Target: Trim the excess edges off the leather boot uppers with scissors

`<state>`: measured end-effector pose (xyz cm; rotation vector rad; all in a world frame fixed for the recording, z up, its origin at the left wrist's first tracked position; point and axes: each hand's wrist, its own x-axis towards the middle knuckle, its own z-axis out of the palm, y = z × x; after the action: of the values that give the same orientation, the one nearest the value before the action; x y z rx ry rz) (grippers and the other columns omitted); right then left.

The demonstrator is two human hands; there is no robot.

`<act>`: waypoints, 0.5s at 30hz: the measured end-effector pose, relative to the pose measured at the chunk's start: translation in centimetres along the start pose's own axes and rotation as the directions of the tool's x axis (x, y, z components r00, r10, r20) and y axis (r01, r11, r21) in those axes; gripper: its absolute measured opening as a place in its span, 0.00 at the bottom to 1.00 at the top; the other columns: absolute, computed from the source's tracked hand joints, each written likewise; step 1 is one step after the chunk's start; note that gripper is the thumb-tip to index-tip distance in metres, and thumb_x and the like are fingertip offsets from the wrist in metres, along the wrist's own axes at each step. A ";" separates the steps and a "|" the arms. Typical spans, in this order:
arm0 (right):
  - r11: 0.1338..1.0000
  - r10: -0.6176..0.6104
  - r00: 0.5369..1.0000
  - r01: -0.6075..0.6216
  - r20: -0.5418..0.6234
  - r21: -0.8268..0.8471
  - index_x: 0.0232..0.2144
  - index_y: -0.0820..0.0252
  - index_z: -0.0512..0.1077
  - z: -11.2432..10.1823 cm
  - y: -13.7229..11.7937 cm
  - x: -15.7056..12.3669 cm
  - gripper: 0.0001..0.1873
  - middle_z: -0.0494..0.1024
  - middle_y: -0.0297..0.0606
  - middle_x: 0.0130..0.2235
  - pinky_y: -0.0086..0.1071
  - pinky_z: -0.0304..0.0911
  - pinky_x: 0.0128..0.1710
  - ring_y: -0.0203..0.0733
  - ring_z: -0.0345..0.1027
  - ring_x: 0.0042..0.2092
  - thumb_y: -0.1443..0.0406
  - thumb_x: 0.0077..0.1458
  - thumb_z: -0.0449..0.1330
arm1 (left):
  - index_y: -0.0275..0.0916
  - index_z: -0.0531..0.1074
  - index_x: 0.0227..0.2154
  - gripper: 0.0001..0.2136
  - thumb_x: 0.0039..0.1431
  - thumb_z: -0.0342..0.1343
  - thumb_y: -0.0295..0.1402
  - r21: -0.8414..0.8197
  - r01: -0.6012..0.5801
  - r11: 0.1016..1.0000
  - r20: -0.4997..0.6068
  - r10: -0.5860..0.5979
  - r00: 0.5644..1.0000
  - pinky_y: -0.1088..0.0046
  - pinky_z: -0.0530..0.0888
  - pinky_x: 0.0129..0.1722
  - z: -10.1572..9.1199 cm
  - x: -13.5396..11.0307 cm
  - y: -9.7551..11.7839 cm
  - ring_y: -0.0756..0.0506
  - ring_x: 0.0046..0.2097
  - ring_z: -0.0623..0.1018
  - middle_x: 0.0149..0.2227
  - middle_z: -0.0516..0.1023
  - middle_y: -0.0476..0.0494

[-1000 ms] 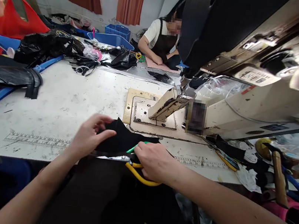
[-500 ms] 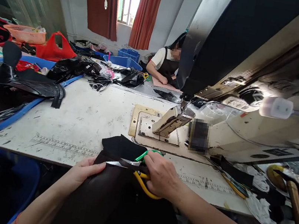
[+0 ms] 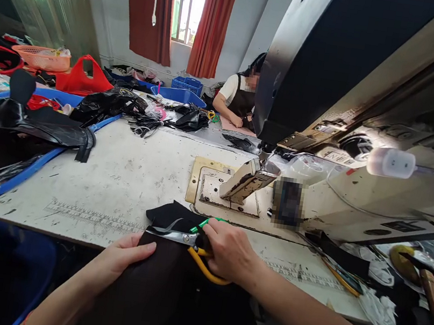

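A piece of black fabric [image 3: 166, 285] hangs over the near edge of the white worktable [image 3: 126, 170]. My right hand [image 3: 228, 251] is closed on scissors [image 3: 189, 240] with one green and one yellow handle; their blades point left across the fabric's top. My left hand [image 3: 125, 257] lies on the fabric's left edge just below the blade tips, fingers pressed against the cloth. A thin cut strip curls at the blades.
An industrial sewing machine [image 3: 350, 112] fills the right side, its presser foot [image 3: 249, 181] just behind my hands. Black leather pieces and straps [image 3: 34, 127] lie at the left. Another person [image 3: 239, 95] sits working at the far end, near blue baskets [image 3: 178, 91].
My left hand has come off the top of the fabric and dropped to its left edge. The scissors have closed and moved slightly left. The camera has tilted up.
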<state>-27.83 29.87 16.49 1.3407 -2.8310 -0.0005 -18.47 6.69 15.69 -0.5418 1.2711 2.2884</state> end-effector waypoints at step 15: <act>0.848 0.507 0.804 -0.401 -0.310 0.347 0.28 0.57 0.64 -2.7 4.2 -5.7 0.05 0.72 0.39 0.27 0.33 0.57 0.27 0.44 0.66 0.28 0.62 0.54 0.52 | 0.39 0.79 0.39 0.17 0.44 0.71 0.38 -0.006 -0.149 0.989 -0.169 0.145 0.975 0.74 0.77 0.31 0.1 -0.6 2.2 0.45 0.30 0.80 0.30 0.82 0.44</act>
<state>-27.41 36.97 19.20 0.5384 -2.7717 0.6019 -19.24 5.62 17.56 -0.6809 1.4130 2.4208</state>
